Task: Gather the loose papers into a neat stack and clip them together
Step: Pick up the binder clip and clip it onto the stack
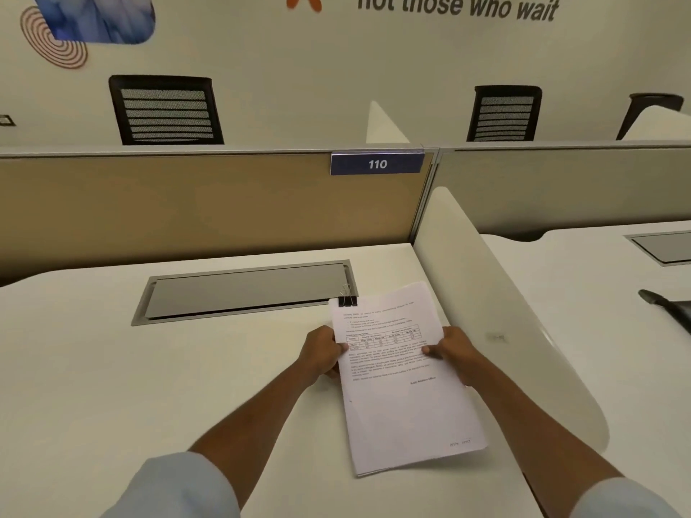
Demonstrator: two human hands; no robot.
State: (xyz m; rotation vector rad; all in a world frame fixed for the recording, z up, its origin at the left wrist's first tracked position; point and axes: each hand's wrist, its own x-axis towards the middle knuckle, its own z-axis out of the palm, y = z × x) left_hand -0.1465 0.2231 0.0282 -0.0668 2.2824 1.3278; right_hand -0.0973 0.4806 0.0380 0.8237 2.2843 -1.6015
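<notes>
We hold the squared stack of white printed paper sheets (405, 383) over the plain white bench (112, 368), just in front of the grey rectangular cable hatch (246, 291) sunk in the bench. Left hand (323, 353) grips the stack's left edge, fingers (342, 347) closed on it; right hand (454, 353) grips the right edge, thumb on top, fingers curled beneath. The small black binder clip with silver wire handles (347, 299) sits on the stack's far left corner, at the hatch's near right end; it looks already clamped on. Edges appear flush, though the near end fans slightly.

Judgement: gathering and clipping look done; we are at the checking stage. The next move calls for confirming the clip bites every sheet, then laying the stack flat in front of the hatch.
</notes>
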